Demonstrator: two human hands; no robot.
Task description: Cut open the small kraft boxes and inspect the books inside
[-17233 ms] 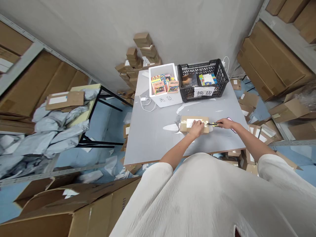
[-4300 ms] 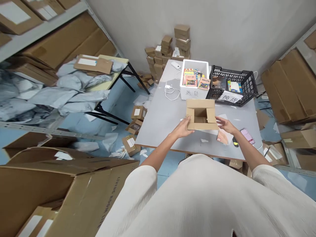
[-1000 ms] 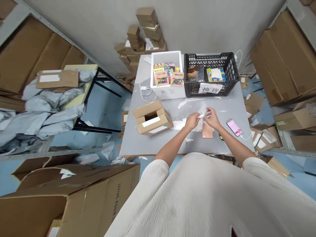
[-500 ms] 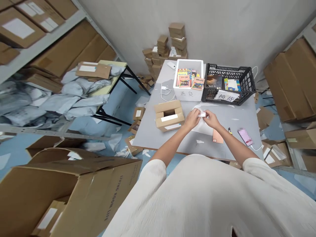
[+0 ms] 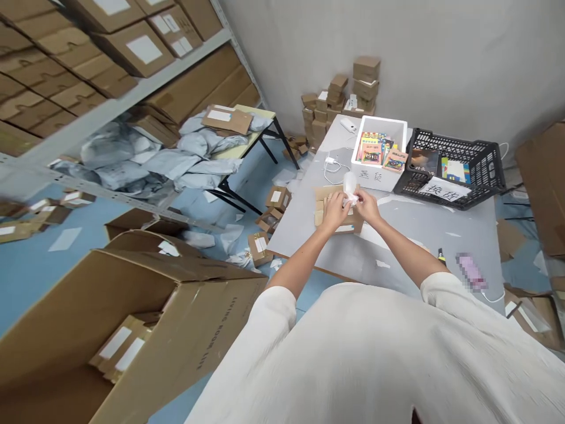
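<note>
Both of my hands are together over a small open cardboard box (image 5: 323, 207) on the grey table (image 5: 397, 247). My left hand (image 5: 335, 209) pinches a piece of crumpled white paper (image 5: 351, 187), and my right hand (image 5: 365, 206) grips its other side. Part of the paper stands up above my fingers. The box is partly hidden behind my hands; a white label shows on its side. White sheet material (image 5: 375, 235) lies flat by my right forearm.
A white bin (image 5: 378, 178) of booklets and a black crate (image 5: 450, 194) stand at the back. A phone (image 5: 470, 272) and a cutter (image 5: 441, 256) lie at right. A large carton (image 5: 220, 330) stands on the floor at left, near a shelf (image 5: 145, 88) of boxes.
My hands have moved left with the white paper, from the table surface to over the small box. The view has turned to the left. The paper now rises above my fingers.
</note>
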